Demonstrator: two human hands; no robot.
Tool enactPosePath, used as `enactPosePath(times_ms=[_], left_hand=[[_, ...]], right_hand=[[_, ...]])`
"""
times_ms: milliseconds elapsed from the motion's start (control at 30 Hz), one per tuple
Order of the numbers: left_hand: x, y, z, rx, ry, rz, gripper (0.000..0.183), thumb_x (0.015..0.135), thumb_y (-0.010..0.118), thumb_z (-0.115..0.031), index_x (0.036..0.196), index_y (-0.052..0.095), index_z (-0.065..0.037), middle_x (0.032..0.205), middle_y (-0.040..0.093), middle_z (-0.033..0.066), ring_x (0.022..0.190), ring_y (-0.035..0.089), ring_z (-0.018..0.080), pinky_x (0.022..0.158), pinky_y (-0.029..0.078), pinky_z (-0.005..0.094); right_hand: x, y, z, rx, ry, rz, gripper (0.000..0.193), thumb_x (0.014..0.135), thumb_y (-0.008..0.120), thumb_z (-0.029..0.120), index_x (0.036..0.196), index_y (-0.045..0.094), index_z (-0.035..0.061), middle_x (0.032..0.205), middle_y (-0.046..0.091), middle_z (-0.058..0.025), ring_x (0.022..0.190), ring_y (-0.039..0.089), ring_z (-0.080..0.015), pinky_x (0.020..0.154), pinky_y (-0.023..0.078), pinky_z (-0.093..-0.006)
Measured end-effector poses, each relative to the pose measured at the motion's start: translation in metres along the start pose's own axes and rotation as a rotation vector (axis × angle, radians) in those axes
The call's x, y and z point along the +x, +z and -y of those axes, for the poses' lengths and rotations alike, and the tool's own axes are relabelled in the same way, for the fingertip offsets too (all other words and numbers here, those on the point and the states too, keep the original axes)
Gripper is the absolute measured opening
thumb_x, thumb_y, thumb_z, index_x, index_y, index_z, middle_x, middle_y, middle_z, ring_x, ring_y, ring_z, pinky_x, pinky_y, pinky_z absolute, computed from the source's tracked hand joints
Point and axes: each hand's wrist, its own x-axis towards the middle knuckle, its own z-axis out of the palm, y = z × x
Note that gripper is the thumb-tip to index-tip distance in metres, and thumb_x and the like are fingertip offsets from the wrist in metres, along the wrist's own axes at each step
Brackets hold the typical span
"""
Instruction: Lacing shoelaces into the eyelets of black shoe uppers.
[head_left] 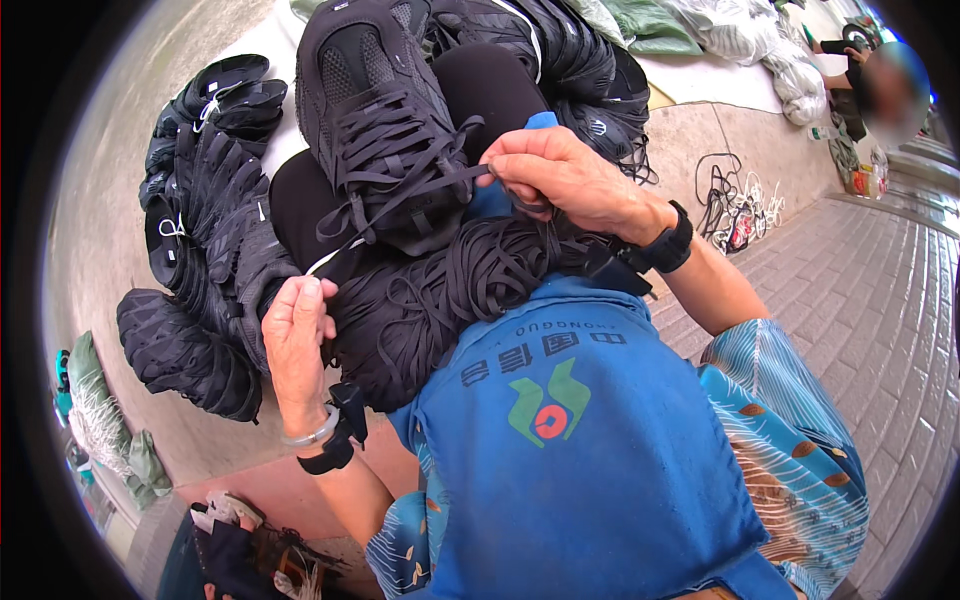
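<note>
On the lap: a blue apron [620, 490] with a green and red emblem, and a patterned blue sleeve [800, 440] to its right.
Lace hank: a thick bundle of black laces [440, 300] lies across the apron's upper edge, just below the shoe.
Left hand [298, 325]: thumb and fingers drawn together beside a dark strand at the shoe's left; whether they grip it, I cannot tell.
Right hand [565, 180]: grasping a flat black lace [455, 182], pinched and pulled taut sideways from the shoe.
Wrists: dark bands on both, plus a pale bangle [312, 428] on the left.
Shoe: one black shoe [345, 80] sits between the dark-clad knees, toe pointing away, lacing uppermost.
Shoe piles: a curved row of dark shoes [205, 190] at left; another row [575, 50] beyond the right knee.
Right side: loose black and white laces [742, 205] lie beside grey paving [840, 300].
Farthest: white sacks [735, 30], and another person [890, 90] at the upper right.
</note>
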Motion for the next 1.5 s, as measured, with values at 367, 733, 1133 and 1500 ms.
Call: enactPosePath(times_ms=[367, 733, 1133, 1500], left_hand=[[0.005, -0.023, 0.002, -0.219, 0.152, -0.024, 0.022, 0.096, 0.058, -0.022, 0.088, 0.061, -0.002, 0.07, 0.051, -0.001, 0.056, 0.039, 0.0066, 0.056, 0.039, 0.0237], [0.028, 0.019, -0.041, -0.784, 0.402, 0.438, 0.037, 0.097, 0.045, -0.023, 0.065, 0.033, -0.011, 0.068, 0.043, 0.0045, 0.06, 0.043, 0.0175, 0.078, 0.047, 0.0417], [0.017, 0.037, -0.046, 0.467, 0.52, 0.041, 0.036, 0.094, 0.057, -0.011, 0.068, 0.034, -0.002, 0.063, 0.029, -0.0004, 0.058, 0.027, 0.0086, 0.051, 0.026, 0.0273], [0.017, 0.046, -0.043, 0.758, 0.612, 0.045, 0.011, 0.086, 0.063, 0.002, 0.095, 0.056, -0.001, 0.08, 0.061, 0.0104, 0.069, 0.061, 0.0208, 0.065, 0.049, 0.0277]], right_hand=[[-0.017, -0.018, 0.01, 0.033, -0.143, 0.064, 0.022, 0.094, 0.049, 0.012, 0.107, 0.061, -0.0012, 0.075, 0.061, -0.0004, 0.067, 0.06, -0.0057, 0.062, 0.051, -0.0206], [-0.026, -0.004, 0.005, 0.489, -0.429, 0.439, 0.051, 0.087, 0.052, 0.002, 0.135, 0.039, -0.0036, 0.128, 0.054, -0.0203, 0.122, 0.054, -0.0337, 0.103, 0.044, -0.0447], [-0.019, -0.008, 0.002, -0.068, -0.575, -0.103, 0.022, 0.098, 0.054, 0.017, 0.104, 0.064, -0.0023, 0.096, 0.067, -0.0092, 0.092, 0.066, -0.0182, 0.088, 0.051, -0.0312], [-0.017, 0.006, 0.022, -0.888, -0.679, 0.127, 0.011, 0.087, 0.061, 0.01, 0.093, 0.068, 0.0037, 0.079, 0.066, -0.0082, 0.069, 0.059, -0.0196, 0.07, 0.046, -0.0309]])
